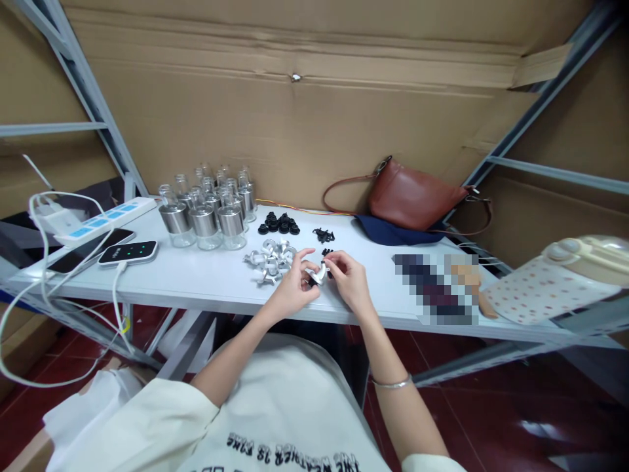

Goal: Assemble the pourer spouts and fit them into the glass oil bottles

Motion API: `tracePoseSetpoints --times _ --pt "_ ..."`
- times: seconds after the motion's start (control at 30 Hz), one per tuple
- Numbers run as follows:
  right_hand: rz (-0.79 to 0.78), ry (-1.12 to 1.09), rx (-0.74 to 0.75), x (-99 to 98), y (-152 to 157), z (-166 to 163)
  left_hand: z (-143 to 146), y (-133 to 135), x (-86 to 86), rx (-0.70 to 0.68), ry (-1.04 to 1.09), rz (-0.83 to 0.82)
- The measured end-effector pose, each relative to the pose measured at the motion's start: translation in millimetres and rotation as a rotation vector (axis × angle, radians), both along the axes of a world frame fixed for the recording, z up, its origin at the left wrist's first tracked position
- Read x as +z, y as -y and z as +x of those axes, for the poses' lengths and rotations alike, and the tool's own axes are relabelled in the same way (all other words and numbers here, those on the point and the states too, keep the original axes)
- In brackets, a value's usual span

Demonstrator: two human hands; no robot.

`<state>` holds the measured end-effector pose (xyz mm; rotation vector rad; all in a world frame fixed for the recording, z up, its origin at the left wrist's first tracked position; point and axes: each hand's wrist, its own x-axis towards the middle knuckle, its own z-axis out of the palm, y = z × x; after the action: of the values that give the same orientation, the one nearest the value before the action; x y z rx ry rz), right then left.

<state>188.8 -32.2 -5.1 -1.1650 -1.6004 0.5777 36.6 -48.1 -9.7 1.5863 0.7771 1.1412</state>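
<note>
My left hand [293, 287] is closed around a silver pour spout [320, 274] with a black part at its base. At the spout's upper tip, my right hand [348, 276] pinches with thumb and forefinger; a small dark piece shows there, too small to make out. Left of my hands lies a heap of silver spout pieces [269, 261]. Behind it sits a cluster of black stoppers [278, 223]. Two little groups of small black parts lie beyond my fingers, the farther group [324, 235] and the nearer one [327, 252].
Several glass bottles with metal bands [204, 221] stand at the back left. Beside them are a power strip [105, 219], a white device [128, 252] and cables. A brown bag [413, 196] rests on a navy cap [393, 231]. A dotted container [533, 288] stands at the right end.
</note>
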Motion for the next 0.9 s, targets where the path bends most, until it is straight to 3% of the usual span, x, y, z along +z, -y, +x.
tracePoseSetpoints --times 0.2,0.43,0.9 --pt "0.016 -0.219 -0.080 0.6 3.1 -5.6 -1.6 1.0 1.3 0.032 -0.126 0.054" --pt "0.104 -0.145 0.036 -0.9 4.2 -5.0 -1.3 1.6 3.8 0.045 -0.153 0.073" --pt "0.180 -0.111 0.045 0.6 6.2 -5.4 -0.6 0.5 3.2 0.117 -0.134 0.073"
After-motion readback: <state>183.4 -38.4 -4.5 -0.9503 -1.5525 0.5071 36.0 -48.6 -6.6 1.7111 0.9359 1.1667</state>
